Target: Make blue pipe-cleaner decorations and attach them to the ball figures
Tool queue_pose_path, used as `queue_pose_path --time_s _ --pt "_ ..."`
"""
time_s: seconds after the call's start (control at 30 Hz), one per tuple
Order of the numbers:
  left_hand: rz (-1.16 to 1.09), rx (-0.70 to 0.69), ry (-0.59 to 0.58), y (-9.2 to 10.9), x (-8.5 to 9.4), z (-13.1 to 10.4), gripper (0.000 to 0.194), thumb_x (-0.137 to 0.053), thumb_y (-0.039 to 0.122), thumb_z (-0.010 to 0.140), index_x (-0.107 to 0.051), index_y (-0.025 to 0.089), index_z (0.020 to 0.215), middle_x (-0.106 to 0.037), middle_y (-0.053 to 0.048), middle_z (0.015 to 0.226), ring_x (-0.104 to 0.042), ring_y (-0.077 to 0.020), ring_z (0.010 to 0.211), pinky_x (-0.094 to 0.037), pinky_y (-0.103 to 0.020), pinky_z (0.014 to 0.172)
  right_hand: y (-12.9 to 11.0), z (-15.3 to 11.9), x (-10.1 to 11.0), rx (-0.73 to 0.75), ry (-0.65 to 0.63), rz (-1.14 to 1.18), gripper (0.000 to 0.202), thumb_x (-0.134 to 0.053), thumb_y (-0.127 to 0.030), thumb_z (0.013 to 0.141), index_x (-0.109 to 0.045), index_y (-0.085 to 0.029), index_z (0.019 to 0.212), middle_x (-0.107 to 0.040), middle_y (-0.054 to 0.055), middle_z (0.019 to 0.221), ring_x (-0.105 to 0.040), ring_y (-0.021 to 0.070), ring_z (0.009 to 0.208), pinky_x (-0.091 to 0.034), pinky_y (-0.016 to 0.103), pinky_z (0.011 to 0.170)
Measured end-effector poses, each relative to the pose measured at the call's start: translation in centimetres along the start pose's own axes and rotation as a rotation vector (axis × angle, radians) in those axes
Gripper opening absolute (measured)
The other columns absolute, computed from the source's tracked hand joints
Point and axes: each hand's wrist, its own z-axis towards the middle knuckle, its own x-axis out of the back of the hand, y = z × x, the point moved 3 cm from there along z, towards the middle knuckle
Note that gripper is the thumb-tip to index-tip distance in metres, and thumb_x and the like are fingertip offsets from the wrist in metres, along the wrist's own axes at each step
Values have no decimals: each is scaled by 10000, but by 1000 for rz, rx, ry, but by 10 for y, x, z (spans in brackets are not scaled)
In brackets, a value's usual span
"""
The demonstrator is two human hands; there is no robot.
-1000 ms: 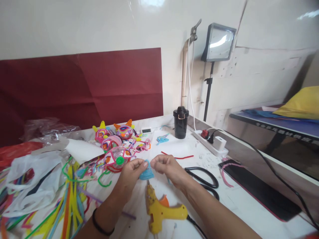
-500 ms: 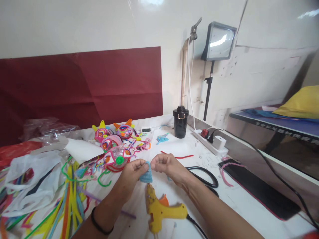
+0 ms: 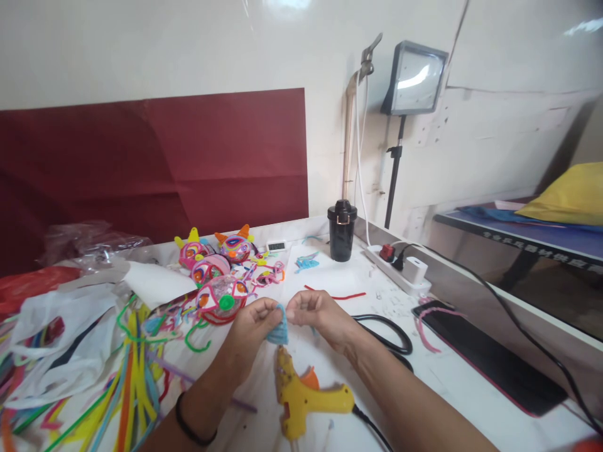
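Between the thumb and fingers of my left hand (image 3: 257, 323) is a flat piece of blue pipe cleaner (image 3: 277, 333), bent into close rows. My right hand (image 3: 316, 314) is pinched just right of it, at the piece's upper edge. A short blue end shows below my right fingers and looks like part of the same strand. Directly below the blue piece lies a yellow hot glue gun (image 3: 315, 402), its nozzle pointing up towards it. A similar blue shape (image 3: 307, 262) rests farther back on the white table (image 3: 301, 285).
Decorated round figures (image 3: 221, 298) stand at the back left, beside a bundle of coloured pipe cleaners (image 3: 132, 376) and a white bag (image 3: 61, 351). A red pipe cleaner (image 3: 348, 296), black cup (image 3: 342, 232), power strip (image 3: 400, 270) and black phone-like slab (image 3: 490, 361) lie right.
The blue piece has tilted slightly in my left fingers. The short blue end under my right hand has shifted a little left and up. Both hands stay nearly in place.
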Motion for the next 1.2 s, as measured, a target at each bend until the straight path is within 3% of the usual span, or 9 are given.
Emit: queue_pose_path --time_s 0.17,0.37,0.5,0.6,0.9,1.1,1.2 --pt "-13 8 5 -2 -1 1 231 -728 346 669 -614 150 717 -596 23 620 -503 -84 556 -391 -183 530 6 3 2 -35 -28 49 272 -826 -311 516 -651 -128 614 -577 -35 531 -450 65 508 -332 212 550" --pt "-45 26 35 0 -6 -1 274 -762 365 609 -609 150 682 -559 45 544 -474 -74 491 -367 -181 482 11 4 1 -80 -42 83 324 -846 -328 470 -636 -126 613 -595 -26 562 -484 75 528 -366 222 577" --pt "-40 -15 101 6 -7 -3 275 -764 354 593 -598 163 698 -556 51 542 -474 -74 485 -368 -178 477 6 3 4 26 71 -16 378 -854 -328 443 -623 -146 681 -590 -32 603 -495 91 555 -384 231 582" --pt "9 -59 149 8 -6 -2 253 -741 348 612 -589 172 712 -551 53 540 -490 -85 499 -383 -187 495 -3 0 3 121 155 -167 341 -828 -363 497 -624 -154 672 -583 -25 612 -481 99 561 -378 234 562" --pt "134 -126 236 0 5 6 244 -727 329 603 -587 182 738 -622 35 571 -562 -121 538 -417 -213 521 -10 -5 -9 146 105 -231 259 -702 -413 662 -660 -157 663 -622 -6 625 -543 129 616 -426 269 643" --pt "181 -148 285 4 2 3 187 -715 307 604 -600 182 682 -629 24 561 -561 -131 536 -414 -222 526 -5 -6 -11 105 112 -150 270 -794 -364 546 -676 -147 655 -642 3 628 -546 126 579 -427 265 596" --pt "204 -163 276 5 1 2 163 -699 310 625 -611 174 642 -615 21 542 -545 -129 525 -405 -222 521 -4 -5 -11 120 161 -175 245 -792 -345 547 -671 -148 626 -626 -4 590 -524 116 544 -418 253 557"
